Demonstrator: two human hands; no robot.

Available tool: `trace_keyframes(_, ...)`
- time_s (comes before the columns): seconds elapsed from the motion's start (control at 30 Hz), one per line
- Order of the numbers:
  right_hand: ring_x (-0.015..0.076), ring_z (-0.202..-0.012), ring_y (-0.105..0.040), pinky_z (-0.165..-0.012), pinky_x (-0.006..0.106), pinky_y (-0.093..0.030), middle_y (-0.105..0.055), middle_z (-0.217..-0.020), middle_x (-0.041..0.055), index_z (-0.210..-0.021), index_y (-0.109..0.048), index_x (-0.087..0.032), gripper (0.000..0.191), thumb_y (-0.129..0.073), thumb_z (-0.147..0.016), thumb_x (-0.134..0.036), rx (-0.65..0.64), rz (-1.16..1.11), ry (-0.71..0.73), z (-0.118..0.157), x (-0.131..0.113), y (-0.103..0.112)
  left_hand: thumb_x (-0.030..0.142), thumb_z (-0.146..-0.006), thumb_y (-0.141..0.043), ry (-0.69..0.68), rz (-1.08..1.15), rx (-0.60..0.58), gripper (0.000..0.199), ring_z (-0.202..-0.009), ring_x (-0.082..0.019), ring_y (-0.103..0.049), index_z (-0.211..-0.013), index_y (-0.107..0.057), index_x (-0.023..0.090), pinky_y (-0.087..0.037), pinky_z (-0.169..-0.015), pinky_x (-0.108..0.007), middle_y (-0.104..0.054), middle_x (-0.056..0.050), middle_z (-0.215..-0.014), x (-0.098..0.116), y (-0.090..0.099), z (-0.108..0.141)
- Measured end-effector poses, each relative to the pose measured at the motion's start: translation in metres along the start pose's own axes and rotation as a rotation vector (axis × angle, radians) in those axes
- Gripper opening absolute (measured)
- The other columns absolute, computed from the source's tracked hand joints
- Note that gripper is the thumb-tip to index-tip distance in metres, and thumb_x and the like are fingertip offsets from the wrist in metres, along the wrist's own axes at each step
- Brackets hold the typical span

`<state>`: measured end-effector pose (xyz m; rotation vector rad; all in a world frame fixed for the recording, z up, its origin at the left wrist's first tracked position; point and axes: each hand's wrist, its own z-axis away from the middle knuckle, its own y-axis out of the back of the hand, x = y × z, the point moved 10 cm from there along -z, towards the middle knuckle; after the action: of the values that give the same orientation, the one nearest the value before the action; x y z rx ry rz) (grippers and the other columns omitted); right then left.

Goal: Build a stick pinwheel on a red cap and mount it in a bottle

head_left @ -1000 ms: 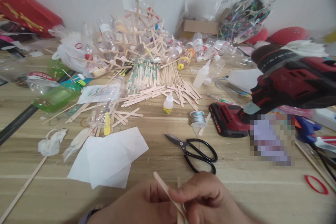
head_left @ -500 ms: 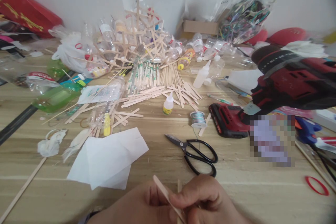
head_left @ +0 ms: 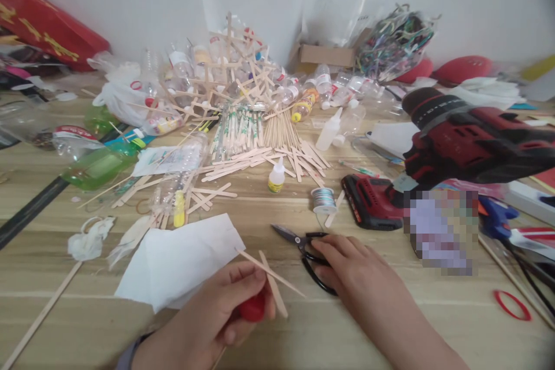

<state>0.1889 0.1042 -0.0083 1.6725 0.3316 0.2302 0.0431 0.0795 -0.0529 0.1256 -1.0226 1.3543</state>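
Observation:
My left hand point(head_left: 236, 300) is closed on two crossed wooden craft sticks point(head_left: 275, 289), pinched between thumb and fingers and pointing right. A red round thing point(head_left: 252, 307), perhaps a bottle cap, shows under the thumb in the same hand. My right hand point(head_left: 353, 269) reaches over the black-handled scissors point(head_left: 314, 282), its fingers closed about the handles. The scissors lie on the table with blades pointing left; part of the handles is hidden by the hand. White paper sheets point(head_left: 182, 260) lie beyond my left hand.
Ahead stand a small glue bottle point(head_left: 276, 176) and a wire spool point(head_left: 324, 200). A red cordless drill point(head_left: 472, 139) is at the right. Loose craft sticks point(head_left: 238, 166) and plastic bottles point(head_left: 180, 63) pile up at the back. A red ring point(head_left: 512, 305) lies front right.
My hands have parted and risen into view. The right one let go of the sticks and moved to the scissors' handles; the left keeps the crossed sticks, with the red thing now visible.

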Motion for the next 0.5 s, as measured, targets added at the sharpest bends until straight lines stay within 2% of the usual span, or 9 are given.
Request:
trace_keyframes(0.13,0.0268,-0.074,-0.072,-0.063,0.039,-0.057,-0.073,-0.094,0.0092,-0.113,-0.066,-0.021,0.039,-0.057,-0.078,-0.006,-0.045,0.101,-0.017,0.012,0.013,-0.015,0.040,-0.084,-0.060,-0.063,-0.024,0.024,0.028,-0.040,0.000,-0.029,-0.078,-0.060,0.013,-0.012,-0.041,-0.019,-0.063,-0.002,-0.077,0.010,0.003,0.001)
trace_keyframes(0.27,0.0278,-0.074,-0.072,-0.061,0.038,-0.055,-0.074,-0.090,0.0098,-0.111,-0.067,-0.019,0.037,-0.052,-0.080,-0.005,-0.024,0.150,-0.026,0.024,0.036,-0.014,0.024,-0.082,-0.060,-0.053,-0.025,0.019,0.017,-0.051,-0.001,-0.040,-0.096,-0.065,0.016,-0.022,-0.045,-0.015,-0.063,-0.003,-0.096,0.012,0.006,0.006)
trace_keyframes(0.33,0.0281,-0.072,-0.072,-0.060,0.038,-0.054,-0.074,-0.087,0.0102,-0.110,-0.067,-0.019,0.032,-0.052,-0.083,-0.010,0.004,0.188,-0.044,0.027,0.047,-0.006,0.016,-0.076,-0.059,-0.032,-0.009,0.004,0.030,-0.060,-0.003,-0.046,-0.105,-0.064,0.018,-0.027,-0.048,-0.014,-0.063,-0.004,-0.107,0.012,0.006,0.008)
trace_keyframes(0.4,0.0297,-0.072,-0.072,-0.060,0.040,-0.053,-0.074,-0.088,0.0109,-0.109,-0.068,-0.018,0.027,-0.052,-0.087,-0.018,0.055,0.216,-0.032,0.028,0.047,0.009,0.011,-0.072,-0.057,-0.031,0.007,-0.005,0.042,-0.067,-0.005,-0.051,-0.113,-0.061,0.019,-0.029,-0.050,-0.014,-0.062,-0.005,-0.114,0.012,0.005,0.009)
trace_keyframes(0.5,0.0291,-0.077,-0.072,-0.063,0.040,-0.054,-0.075,-0.092,0.0114,-0.105,-0.068,-0.018,0.027,-0.045,-0.094,-0.026,0.157,0.098,0.091,0.029,0.018,0.044,0.011,-0.071,-0.061,-0.036,0.005,0.010,0.045,-0.071,-0.007,-0.053,-0.115,-0.060,0.019,-0.030,-0.050,-0.015,-0.062,-0.006,-0.113,0.012,0.004,0.009)
